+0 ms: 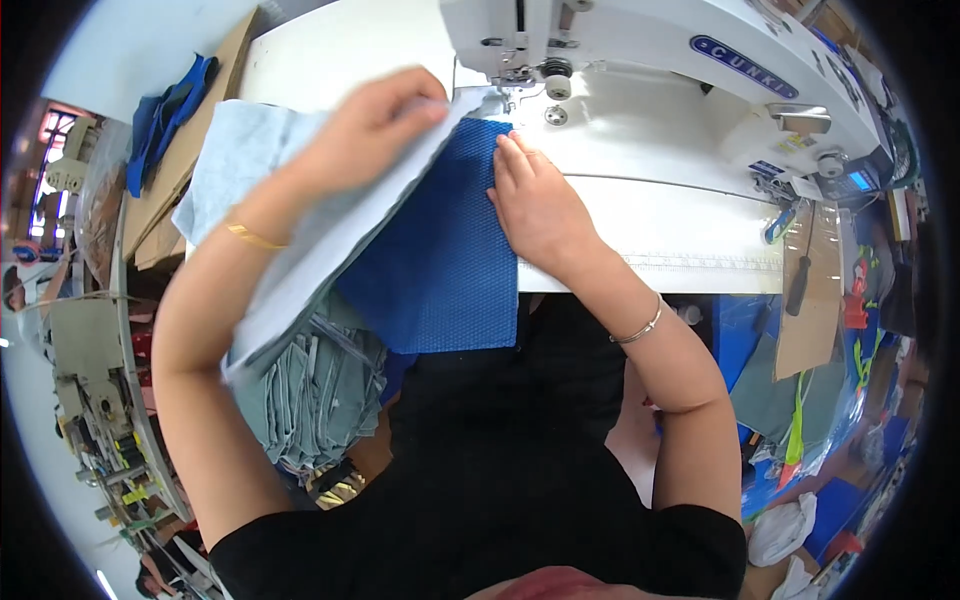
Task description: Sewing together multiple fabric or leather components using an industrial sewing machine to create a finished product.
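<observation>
My left hand (385, 125) is blurred by motion, its fingers curled at the upper edge of a pale grey-blue fabric panel (335, 225). That panel stands tilted up, its long edge slanting down to the left. Beside it a royal-blue textured fabric piece (435, 250) lies partly over the table's front edge. My right hand (540, 205) rests flat at the blue piece's right edge, fingers stretched out and holding nothing. Just beyond both hands is the sewing machine's needle and presser foot area (510, 95), where the fabrics' upper corners lie.
The white sewing machine (640, 45) spans the far side of its white table (650, 225). A stack of grey-green fabric pieces (315, 390) hangs below at left. Cardboard (190, 150) with blue scraps (165, 120) stands left. A screwdriver (798, 285) lies on cardboard at right.
</observation>
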`<action>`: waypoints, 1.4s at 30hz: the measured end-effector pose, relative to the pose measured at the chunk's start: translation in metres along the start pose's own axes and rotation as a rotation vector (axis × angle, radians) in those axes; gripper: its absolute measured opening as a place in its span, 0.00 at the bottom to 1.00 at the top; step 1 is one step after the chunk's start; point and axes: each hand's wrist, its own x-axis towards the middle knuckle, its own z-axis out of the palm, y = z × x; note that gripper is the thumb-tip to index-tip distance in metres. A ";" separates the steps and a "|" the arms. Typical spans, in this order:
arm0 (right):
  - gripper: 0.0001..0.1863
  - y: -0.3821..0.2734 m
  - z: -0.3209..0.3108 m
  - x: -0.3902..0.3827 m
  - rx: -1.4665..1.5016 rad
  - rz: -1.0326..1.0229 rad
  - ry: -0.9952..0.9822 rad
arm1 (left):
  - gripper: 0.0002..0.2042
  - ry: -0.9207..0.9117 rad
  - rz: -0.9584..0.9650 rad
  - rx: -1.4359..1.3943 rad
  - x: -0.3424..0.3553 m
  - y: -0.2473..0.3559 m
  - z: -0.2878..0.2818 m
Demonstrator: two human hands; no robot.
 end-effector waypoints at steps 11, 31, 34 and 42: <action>0.21 0.000 -0.005 -0.004 -0.043 -0.020 -0.011 | 0.09 -0.003 0.162 0.522 0.031 -0.018 0.058; 0.24 -0.004 0.002 -0.005 0.176 0.012 0.107 | 0.10 -0.423 0.253 0.076 0.039 -0.027 0.023; 0.24 -0.003 0.009 -0.007 0.405 0.135 0.144 | 0.09 -0.416 0.088 -0.007 0.034 -0.008 0.032; 0.26 -0.002 0.007 -0.008 0.337 0.061 0.105 | 0.06 -0.358 0.042 -0.145 0.027 -0.001 0.042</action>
